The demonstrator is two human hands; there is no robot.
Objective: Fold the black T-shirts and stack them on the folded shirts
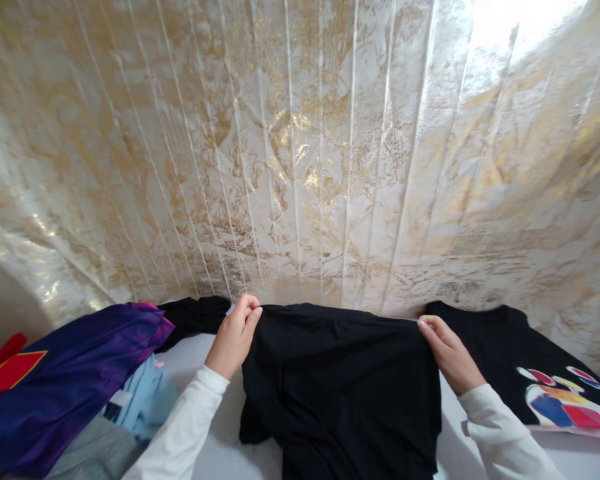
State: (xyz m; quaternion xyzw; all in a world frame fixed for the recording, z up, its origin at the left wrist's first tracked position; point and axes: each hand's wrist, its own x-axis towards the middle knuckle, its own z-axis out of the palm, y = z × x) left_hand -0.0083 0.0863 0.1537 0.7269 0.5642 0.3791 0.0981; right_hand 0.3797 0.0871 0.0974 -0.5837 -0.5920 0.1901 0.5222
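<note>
A plain black garment [340,380] hangs stretched between my two hands, its top edge pulled nearly straight. At its upper left corner, my left hand [236,333] pinches the cloth between thumb and fingers. My right hand [447,350] grips the upper right corner in the same way. Folds run down the front of the garment, and its lower end drops out of the picture. Whether it is a shirt or something else cannot be made out.
Left lie a purple-blue garment [95,373] with a red patch, light blue clothes [140,393], a grey cloth [93,450] and a black one [195,317]. On the right is a black T-shirt [495,347] with a colourful print. A gold-patterned curtain [300,167] hangs behind the white surface [220,433].
</note>
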